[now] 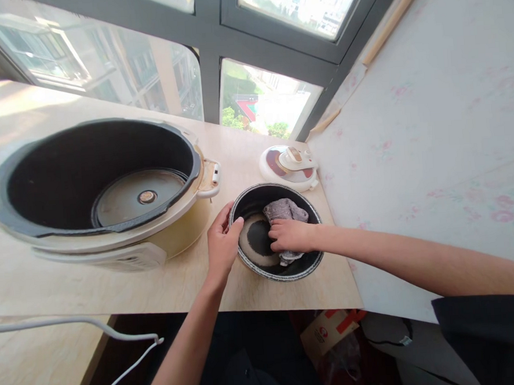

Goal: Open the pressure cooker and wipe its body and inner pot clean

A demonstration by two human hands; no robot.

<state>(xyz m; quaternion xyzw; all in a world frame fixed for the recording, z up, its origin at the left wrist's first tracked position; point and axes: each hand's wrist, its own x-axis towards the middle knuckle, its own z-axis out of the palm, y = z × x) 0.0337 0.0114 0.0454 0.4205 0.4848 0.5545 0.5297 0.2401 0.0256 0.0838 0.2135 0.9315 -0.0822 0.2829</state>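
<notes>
A dark inner pot (253,268) with a worn, pale ring on its bottom stands on the counter in front of me. My left hand (225,241) grips its left rim, thumb over the edge and fingers around the outside. Inside the pot, my right hand (292,235) is closed on a crumpled grey cloth (286,208), which lies against the right inner wall and floor. Some of the right fingers are hidden by the hand itself and the cloth. To the left sits the open electric pressure cooker (172,227), its metal heating plate (122,195) showing inside.
The cooker's white lid (288,167) lies behind the pot, near the flowered wall (432,135). Windows with a grey frame (212,61) border the counter (193,289) at the back. A white cord (95,324) hangs at the front left. Below the front edge is a cardboard box (326,333).
</notes>
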